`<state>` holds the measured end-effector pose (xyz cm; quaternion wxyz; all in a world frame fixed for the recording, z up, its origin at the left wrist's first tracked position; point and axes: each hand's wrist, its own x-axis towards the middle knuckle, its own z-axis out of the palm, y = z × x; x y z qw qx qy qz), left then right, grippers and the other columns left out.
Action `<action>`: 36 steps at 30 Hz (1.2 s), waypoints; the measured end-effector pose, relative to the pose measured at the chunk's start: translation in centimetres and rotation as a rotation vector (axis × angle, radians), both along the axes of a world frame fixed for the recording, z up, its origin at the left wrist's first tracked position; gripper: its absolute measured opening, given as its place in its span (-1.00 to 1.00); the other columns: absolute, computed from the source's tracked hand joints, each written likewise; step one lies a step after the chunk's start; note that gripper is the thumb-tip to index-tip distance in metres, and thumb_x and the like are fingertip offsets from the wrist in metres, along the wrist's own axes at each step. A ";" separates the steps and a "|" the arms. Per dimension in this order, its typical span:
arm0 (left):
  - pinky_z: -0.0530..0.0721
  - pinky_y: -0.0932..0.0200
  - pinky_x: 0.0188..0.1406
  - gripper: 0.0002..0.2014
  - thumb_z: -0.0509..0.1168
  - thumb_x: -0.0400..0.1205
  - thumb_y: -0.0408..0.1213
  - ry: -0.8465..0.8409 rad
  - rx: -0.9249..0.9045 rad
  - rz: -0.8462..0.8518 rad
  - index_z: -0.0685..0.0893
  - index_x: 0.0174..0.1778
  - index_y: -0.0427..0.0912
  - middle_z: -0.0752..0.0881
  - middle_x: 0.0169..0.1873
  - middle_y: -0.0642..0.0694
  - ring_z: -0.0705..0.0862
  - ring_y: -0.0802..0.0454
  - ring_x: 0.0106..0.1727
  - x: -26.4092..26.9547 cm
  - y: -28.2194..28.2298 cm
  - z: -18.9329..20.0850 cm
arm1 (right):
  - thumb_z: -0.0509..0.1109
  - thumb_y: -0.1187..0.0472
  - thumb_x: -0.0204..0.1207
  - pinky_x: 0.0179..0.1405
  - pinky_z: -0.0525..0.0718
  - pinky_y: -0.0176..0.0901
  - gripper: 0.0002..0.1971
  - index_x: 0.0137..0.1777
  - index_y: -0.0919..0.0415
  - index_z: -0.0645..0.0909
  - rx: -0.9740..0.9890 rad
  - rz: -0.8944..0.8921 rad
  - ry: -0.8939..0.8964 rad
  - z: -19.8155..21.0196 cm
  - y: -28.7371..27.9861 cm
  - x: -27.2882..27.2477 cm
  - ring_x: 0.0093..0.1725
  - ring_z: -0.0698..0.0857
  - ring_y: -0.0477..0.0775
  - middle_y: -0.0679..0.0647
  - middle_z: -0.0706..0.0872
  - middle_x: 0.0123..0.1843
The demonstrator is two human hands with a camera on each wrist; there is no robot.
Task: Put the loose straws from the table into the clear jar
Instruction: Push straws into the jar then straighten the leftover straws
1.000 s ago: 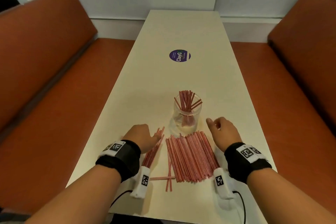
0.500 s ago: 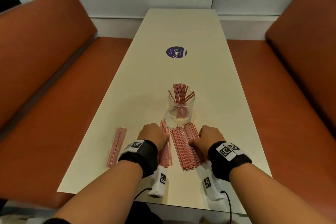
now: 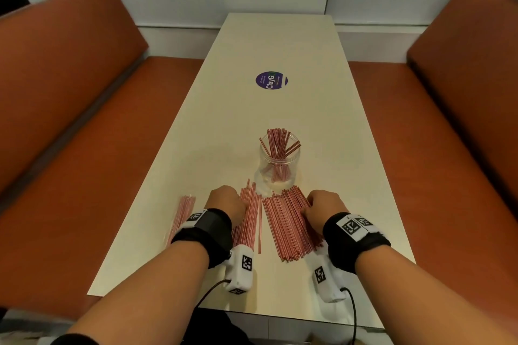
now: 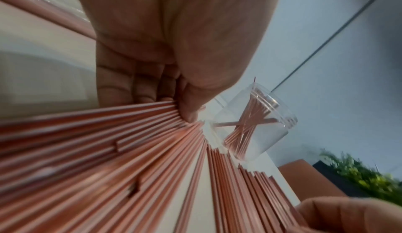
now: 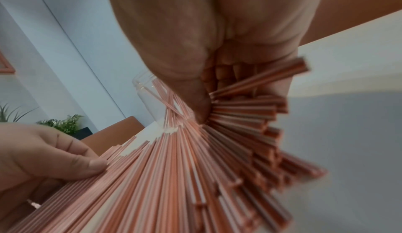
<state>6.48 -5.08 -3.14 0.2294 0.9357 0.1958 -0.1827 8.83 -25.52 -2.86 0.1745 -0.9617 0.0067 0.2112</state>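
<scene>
A clear jar (image 3: 279, 159) stands mid-table with several pink straws upright in it; it also shows as the jar (image 4: 256, 126) and the jar (image 5: 147, 99) in the wrist views. Just in front of it, loose pink straws lie in two heaps. My left hand (image 3: 228, 202) sits curled on the narrower left heap (image 3: 249, 218), its thumb (image 4: 189, 106) and fingertips pinching those straws. My right hand (image 3: 322, 204) is curled over the right edge of the wider heap (image 3: 288, 224); its fingers (image 5: 230, 75) wrap some straws while the thumb (image 5: 202, 109) presses on them.
A thin packet of pink straws (image 3: 182, 216) lies near the table's left edge (image 3: 134, 221). A purple round sticker (image 3: 271, 80) lies farther up the table. Orange benches (image 3: 70, 120) flank both sides. The near table edge runs just under my wrists.
Over the last second both hands came down and inward onto the straw heaps and curled on them. The scattered straws are now bunched closer together.
</scene>
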 end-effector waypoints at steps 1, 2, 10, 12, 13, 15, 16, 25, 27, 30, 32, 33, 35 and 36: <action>0.59 0.13 -0.17 -0.66 0.29 0.65 -0.09 -0.016 -0.019 0.020 0.62 -0.32 -0.29 0.69 -0.27 -0.26 0.74 -0.22 -0.03 0.0 0.1 0.1 | 0.30 0.12 0.57 -0.09 0.61 -0.14 -0.79 0.06 0.22 0.66 0.000 -0.001 0.004 -0.1 -0.1 0.1 0.01 0.72 0.17 0.16 0.75 0.05; 0.60 0.12 -0.16 -0.66 0.28 0.66 -0.10 -0.040 -0.036 0.042 0.61 -0.33 -0.28 0.67 -0.30 -0.22 0.73 -0.22 -0.06 0.0 0.3 0.4 | 0.28 0.13 0.58 -0.08 0.60 -0.14 -0.79 0.07 0.23 0.66 -0.002 -0.001 0.010 -0.1 -0.3 0.1 0.02 0.71 0.18 0.17 0.74 0.07; 0.80 -0.10 -0.11 -0.77 0.16 0.74 -0.29 -0.404 -0.610 0.345 0.61 0.01 -0.40 0.71 -0.16 -0.24 0.79 -0.07 -0.23 1.4 0.9 5.8 | 0.12 0.28 0.64 0.04 0.70 0.07 -0.80 0.17 0.32 0.48 0.149 -0.105 0.046 -0.9 -1.5 0.4 0.02 0.69 0.25 0.25 0.68 0.08; 0.81 -0.04 -0.20 -0.81 0.13 0.75 -0.33 -0.500 -0.803 0.388 0.56 0.09 -0.38 0.66 -0.17 -0.25 0.76 -0.06 -0.26 3.0 0.3 8.2 | 0.08 0.26 0.67 0.04 0.67 0.06 -0.78 0.19 0.35 0.45 0.201 -0.147 0.054 -1.3 -1.8 0.5 0.00 0.67 0.24 0.26 0.67 0.07; 0.82 0.01 -0.23 -0.83 0.12 0.75 -0.33 -0.546 -0.879 0.389 0.55 0.09 -0.36 0.65 -0.16 -0.25 0.75 -0.06 -0.27 3.9 -0.1 9.3 | 0.08 0.26 0.67 0.03 0.64 0.04 -0.76 0.22 0.37 0.44 0.215 -0.164 0.052 -1.4 -1.9 0.5 -0.01 0.64 0.22 0.24 0.65 0.05; 0.82 0.05 -0.22 -0.85 0.11 0.76 -0.33 -0.638 -0.979 0.368 0.55 0.07 -0.30 0.65 -0.15 -0.23 0.76 -0.05 -0.27 6.1 -1.2 11.0 | 0.09 0.27 0.66 0.00 0.58 0.00 -0.75 0.26 0.36 0.42 0.238 -0.191 0.048 -1.5 -1.9 0.8 -0.04 0.57 0.17 0.21 0.59 0.01; 0.81 0.05 -0.19 -0.86 0.11 0.76 -0.32 -0.681 -0.998 0.352 0.56 0.04 -0.27 0.67 -0.16 -0.21 0.76 -0.04 -0.27 7.1 -1.9 11.5 | 0.09 0.27 0.66 -0.02 0.56 0.00 -0.75 0.26 0.36 0.42 0.245 -0.195 0.052 -1.6 -1.9 0.9 -0.05 0.55 0.16 0.21 0.57 0.00; 0.75 0.11 -0.05 -0.84 0.13 0.72 -0.31 -0.569 -0.722 0.098 0.61 -0.08 -0.11 0.77 -0.17 -0.10 0.78 -0.08 -0.08 9.2 -6.6 7.2 | -0.02 0.28 0.68 -0.33 0.46 -0.11 -0.80 0.14 0.33 0.39 0.234 -0.149 0.073 -2.0 -1.9 0.8 -0.31 0.48 0.03 0.05 0.50 -0.26; 0.61 0.35 -0.23 -0.86 0.14 0.71 -0.30 -0.558 -0.629 0.063 0.62 -0.02 -0.14 0.78 -0.12 -0.08 0.73 0.06 -0.16 9.1 -6.7 6.8 | -0.03 0.26 0.68 -0.29 0.47 -0.12 -0.78 0.16 0.31 0.40 0.235 -0.151 0.070 -1.9 -1.9 0.8 -0.28 0.52 0.04 0.07 0.54 -0.21; 0.47 0.38 -0.27 -0.83 0.16 0.72 -0.26 -0.520 -0.534 0.002 0.61 0.14 -0.15 0.72 -0.05 -0.01 0.64 0.08 -0.14 8.7 -6.8 6.6 | -0.02 0.23 0.69 -0.21 0.49 -0.11 -0.77 0.18 0.29 0.41 0.235 -0.149 0.060 -1.8 -1.9 0.7 -0.17 0.57 0.11 0.15 0.60 -0.08; 0.49 0.32 -0.08 -0.80 0.19 0.71 -0.24 -0.508 -0.528 -0.008 0.60 0.21 -0.14 0.70 0.03 -0.01 0.63 0.05 -0.03 8.5 -6.7 6.7 | -0.02 0.23 0.69 -0.21 0.49 -0.11 -0.76 0.19 0.30 0.41 0.238 -0.146 0.055 -1.9 -1.9 0.7 -0.20 0.56 0.09 0.14 0.60 -0.10; 0.49 0.31 -0.02 -0.79 0.20 0.71 -0.25 -0.517 -0.543 -0.006 0.60 0.23 -0.13 0.70 0.07 -0.01 0.65 0.04 0.04 8.4 -6.6 6.8 | -0.02 0.22 0.69 -0.23 0.49 -0.11 -0.77 0.18 0.29 0.40 0.239 -0.145 0.054 -2.0 -1.9 0.7 -0.25 0.54 0.06 0.11 0.58 -0.14; 0.49 0.33 0.06 -0.77 0.21 0.70 -0.25 -0.593 -0.573 -0.006 0.60 0.26 -0.13 0.72 0.14 -0.02 0.66 0.07 0.12 8.2 -5.9 7.3 | -0.02 0.22 0.69 -0.24 0.49 -0.11 -0.77 0.18 0.29 0.40 0.242 -0.147 0.050 -2.1 -1.9 0.7 -0.31 0.52 0.02 0.06 0.55 -0.21; 0.50 0.33 0.08 -0.77 0.23 0.70 -0.24 -0.650 -0.565 -0.003 0.59 0.26 -0.13 0.72 0.14 -0.02 0.66 0.09 0.12 7.8 -5.3 7.5 | -0.01 0.22 0.69 -0.23 0.50 -0.11 -0.77 0.18 0.29 0.41 0.249 -0.148 0.045 -2.2 -2.0 0.7 -0.28 0.54 0.04 0.08 0.56 -0.19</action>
